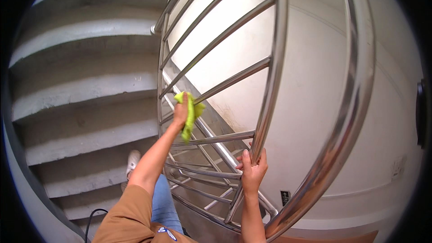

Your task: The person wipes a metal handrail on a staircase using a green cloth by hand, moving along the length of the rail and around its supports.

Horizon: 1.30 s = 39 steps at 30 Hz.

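A bright yellow-green cloth (189,118) is in my left hand (181,111), at the middle of the stair railing. The cloth lies against a thin stainless steel rail bar (233,78), hiding part of it; whether it wraps fully around the bar I cannot tell. My right hand (253,170) grips an upright steel post (270,91) low down, just below where another crossbar (219,138) joins it. Its fingers curl around the post, with the thumb on the near side.
Grey concrete steps (91,84) climb on the left, where a shoe (133,162) rests. A thick, curved steel handrail (357,84) runs along the right. Beyond the railing are a lower flight's rail (216,145) and a white wall (314,108). A black cable (89,222) loops at bottom left.
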Each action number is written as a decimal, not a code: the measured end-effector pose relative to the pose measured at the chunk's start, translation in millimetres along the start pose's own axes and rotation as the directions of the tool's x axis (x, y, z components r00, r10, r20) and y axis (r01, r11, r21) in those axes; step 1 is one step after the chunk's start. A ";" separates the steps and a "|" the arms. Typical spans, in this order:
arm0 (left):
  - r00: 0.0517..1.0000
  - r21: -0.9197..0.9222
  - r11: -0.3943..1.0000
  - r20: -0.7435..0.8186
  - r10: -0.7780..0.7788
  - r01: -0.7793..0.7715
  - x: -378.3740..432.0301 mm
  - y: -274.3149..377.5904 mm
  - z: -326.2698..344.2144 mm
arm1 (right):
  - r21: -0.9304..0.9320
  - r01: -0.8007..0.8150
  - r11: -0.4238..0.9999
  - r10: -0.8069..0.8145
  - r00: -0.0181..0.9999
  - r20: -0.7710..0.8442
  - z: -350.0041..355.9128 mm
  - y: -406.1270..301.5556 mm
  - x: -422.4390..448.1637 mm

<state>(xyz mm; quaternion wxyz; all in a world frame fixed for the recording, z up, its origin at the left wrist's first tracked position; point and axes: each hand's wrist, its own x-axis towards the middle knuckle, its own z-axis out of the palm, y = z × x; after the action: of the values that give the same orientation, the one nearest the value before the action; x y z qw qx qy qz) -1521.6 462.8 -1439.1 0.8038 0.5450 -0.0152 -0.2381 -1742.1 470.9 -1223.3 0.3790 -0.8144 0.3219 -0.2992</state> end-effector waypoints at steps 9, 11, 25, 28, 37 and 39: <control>0.388 0.075 0.381 0.131 0.912 -0.921 -101.2 239.3 135.4 | 0.091 0.100 0.991 -0.093 0.993 -0.078 -8.7 33.2 0.2; 0.325 0.209 0.282 0.216 0.921 -0.936 -111.1 232.0 129.8 | 0.056 0.025 0.998 -0.022 0.999 -0.046 -17.3 24.8 -2.9; 0.635 0.162 0.623 0.353 0.687 -0.765 -194.8 132.2 104.7 | -0.407 -0.159 0.899 0.109 0.983 -0.144 -47.6 91.2 -132.1; 0.820 0.066 0.862 0.350 0.452 -0.503 -163.5 137.5 102.4 | -0.437 -0.155 0.886 0.113 0.986 -0.120 -44.6 85.1 -123.0; 0.736 -0.025 0.852 0.492 0.466 -0.523 -146.3 156.6 100.4 | -0.353 -0.137 0.925 0.113 0.990 -0.087 -59.1 78.9 -114.8; 0.704 -0.090 0.826 0.477 0.526 -0.556 -141.4 153.7 96.5 | -0.167 -0.179 0.970 0.170 0.983 -0.067 -63.4 99.8 -122.1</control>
<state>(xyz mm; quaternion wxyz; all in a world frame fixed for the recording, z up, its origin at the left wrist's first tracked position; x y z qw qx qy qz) -1618.0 480.4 -1231.0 0.7912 0.4634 -0.3810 -0.1190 -1893.1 485.2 -1300.0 0.3234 -0.8046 0.4267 -0.2569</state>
